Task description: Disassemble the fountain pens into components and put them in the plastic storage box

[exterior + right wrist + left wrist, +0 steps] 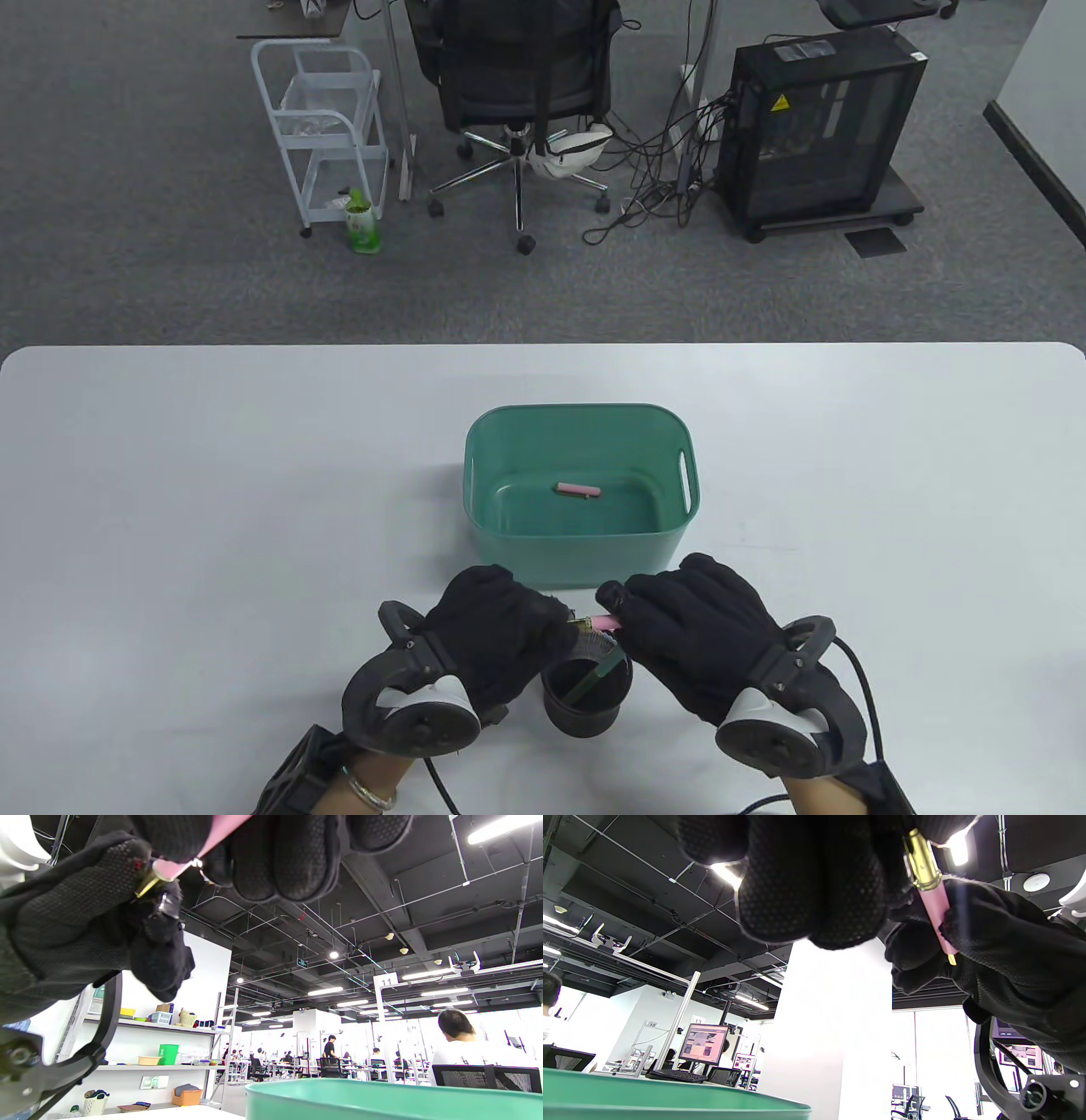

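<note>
Slim pink fountain pen (604, 623) with gold collar, near table's (170, 475) front edge: light, rigid, slick. Left hand (496, 632) apparently clamps collar end, right hand (691, 624) pinches barrel; grip barrel, not nib.

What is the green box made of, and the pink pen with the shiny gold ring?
The green storage box looks like moulded plastic: smooth matte walls, rounded corners, cut-out handle slot. The pink pen barrel, held by both hands, has a smooth satin finish, plastic or painted metal, hard to tell. Its gold ring looks like polished metal, catching bright reflections.
</note>
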Action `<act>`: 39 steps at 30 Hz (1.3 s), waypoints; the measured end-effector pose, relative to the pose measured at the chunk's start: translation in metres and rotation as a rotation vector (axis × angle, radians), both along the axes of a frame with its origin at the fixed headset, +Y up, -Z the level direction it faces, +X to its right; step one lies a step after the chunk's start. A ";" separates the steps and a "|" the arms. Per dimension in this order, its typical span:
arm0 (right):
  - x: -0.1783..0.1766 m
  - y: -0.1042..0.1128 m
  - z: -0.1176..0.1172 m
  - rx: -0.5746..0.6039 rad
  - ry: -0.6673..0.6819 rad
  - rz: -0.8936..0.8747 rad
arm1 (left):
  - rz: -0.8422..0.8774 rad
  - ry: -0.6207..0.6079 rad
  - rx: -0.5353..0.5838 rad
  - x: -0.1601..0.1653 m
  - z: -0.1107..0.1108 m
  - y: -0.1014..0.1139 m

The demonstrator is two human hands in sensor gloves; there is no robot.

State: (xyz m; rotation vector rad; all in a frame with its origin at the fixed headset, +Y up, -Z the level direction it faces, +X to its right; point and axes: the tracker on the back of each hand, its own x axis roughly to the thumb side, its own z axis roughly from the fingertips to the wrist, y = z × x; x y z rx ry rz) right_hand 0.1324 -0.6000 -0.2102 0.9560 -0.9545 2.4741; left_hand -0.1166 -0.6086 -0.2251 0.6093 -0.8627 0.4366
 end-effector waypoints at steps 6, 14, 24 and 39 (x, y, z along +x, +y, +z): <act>0.000 0.000 0.000 -0.002 -0.002 0.003 | -0.007 0.001 -0.013 -0.001 0.000 0.000; 0.001 0.000 -0.001 -0.002 -0.011 0.003 | -0.024 0.025 0.002 -0.001 0.002 0.000; 0.002 0.000 -0.002 0.000 -0.012 -0.002 | -0.029 0.024 0.021 0.001 0.003 0.000; 0.001 0.000 -0.001 0.000 -0.008 0.001 | -0.020 0.008 0.013 0.002 0.003 0.000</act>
